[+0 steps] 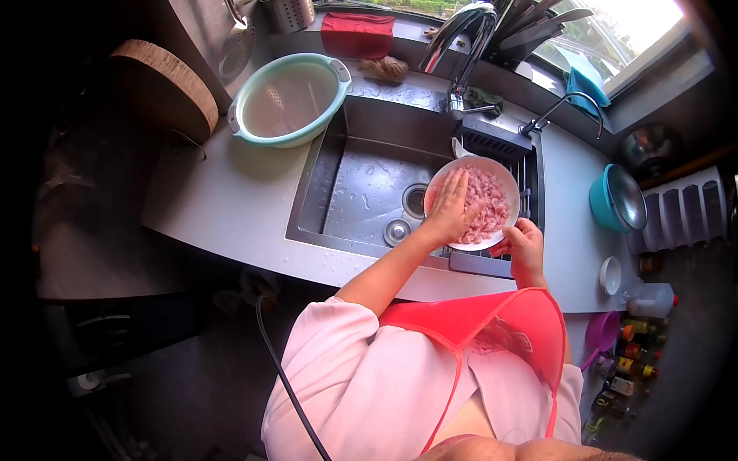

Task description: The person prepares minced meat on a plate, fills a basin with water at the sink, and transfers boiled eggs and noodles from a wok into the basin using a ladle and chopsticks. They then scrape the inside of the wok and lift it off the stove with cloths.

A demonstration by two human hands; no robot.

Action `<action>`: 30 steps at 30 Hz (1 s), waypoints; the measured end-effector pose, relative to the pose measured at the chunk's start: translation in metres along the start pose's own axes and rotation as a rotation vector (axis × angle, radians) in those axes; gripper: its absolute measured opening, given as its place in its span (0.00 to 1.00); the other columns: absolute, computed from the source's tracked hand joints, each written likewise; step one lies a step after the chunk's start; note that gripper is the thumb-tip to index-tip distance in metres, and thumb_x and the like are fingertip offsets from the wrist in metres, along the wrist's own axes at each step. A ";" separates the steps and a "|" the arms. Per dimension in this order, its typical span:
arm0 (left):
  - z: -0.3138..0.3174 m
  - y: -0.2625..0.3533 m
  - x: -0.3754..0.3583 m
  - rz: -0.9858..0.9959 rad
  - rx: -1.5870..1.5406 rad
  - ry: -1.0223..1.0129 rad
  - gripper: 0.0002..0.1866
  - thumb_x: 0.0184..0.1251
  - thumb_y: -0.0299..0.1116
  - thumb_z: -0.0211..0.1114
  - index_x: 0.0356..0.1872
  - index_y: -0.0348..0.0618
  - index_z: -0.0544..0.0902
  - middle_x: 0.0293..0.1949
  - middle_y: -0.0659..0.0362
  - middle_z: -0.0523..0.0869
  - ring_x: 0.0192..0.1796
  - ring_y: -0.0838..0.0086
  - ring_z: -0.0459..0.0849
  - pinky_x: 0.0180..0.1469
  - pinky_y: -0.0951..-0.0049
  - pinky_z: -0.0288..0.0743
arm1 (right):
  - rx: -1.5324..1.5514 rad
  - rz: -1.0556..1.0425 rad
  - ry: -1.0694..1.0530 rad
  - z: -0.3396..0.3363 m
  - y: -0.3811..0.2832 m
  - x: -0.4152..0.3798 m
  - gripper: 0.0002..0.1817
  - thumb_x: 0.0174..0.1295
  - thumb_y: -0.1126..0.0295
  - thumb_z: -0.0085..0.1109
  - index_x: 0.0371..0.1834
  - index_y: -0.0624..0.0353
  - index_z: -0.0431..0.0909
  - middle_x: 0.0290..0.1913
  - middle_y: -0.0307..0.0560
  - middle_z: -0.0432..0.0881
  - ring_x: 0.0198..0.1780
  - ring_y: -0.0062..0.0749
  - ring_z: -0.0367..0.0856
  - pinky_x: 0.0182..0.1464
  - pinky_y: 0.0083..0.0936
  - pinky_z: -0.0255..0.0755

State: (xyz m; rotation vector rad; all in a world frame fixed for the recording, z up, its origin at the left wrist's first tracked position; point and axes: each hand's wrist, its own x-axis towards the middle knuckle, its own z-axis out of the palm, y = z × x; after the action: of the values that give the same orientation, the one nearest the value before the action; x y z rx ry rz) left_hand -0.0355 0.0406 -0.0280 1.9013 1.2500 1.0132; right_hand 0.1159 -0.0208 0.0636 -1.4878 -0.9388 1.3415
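On my feed, UL of frame, I see a thick round brown wooden slab [171, 83], then a pale turquoise oval plastic tub [296, 139] w/ cloudy liquid, next to a rectangular stainless-steel sink [361, 177]. Just R of ctr, the left hand [452, 209] lies w/ fingers nearly straight, close together, over pink diced raw meat [487, 194]; can't tell if they grip any. The meat's in a round white bowl [501, 174] over the sink's R side. At the bowl's lower-R edge, the right hand [526, 244] has thumb & fingers bent, closed on the rim. Far R: a deep turquoise round bowl [605, 201], and below it a small white dish [610, 275].
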 end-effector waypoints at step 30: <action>0.007 -0.006 0.001 0.021 -0.216 0.304 0.33 0.63 0.43 0.55 0.64 0.33 0.58 0.65 0.44 0.58 0.67 0.56 0.57 0.67 0.66 0.50 | -0.178 -0.179 0.061 0.026 -0.014 0.000 0.04 0.56 0.76 0.52 0.29 0.67 0.70 0.21 0.45 0.78 0.17 0.21 0.76 0.19 0.14 0.69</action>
State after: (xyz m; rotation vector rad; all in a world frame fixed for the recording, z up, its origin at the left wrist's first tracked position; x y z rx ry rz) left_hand -0.0315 0.0432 -0.0366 1.6405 1.2286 1.4292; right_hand 0.0902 -0.0130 0.0765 -1.5289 -1.1474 1.1015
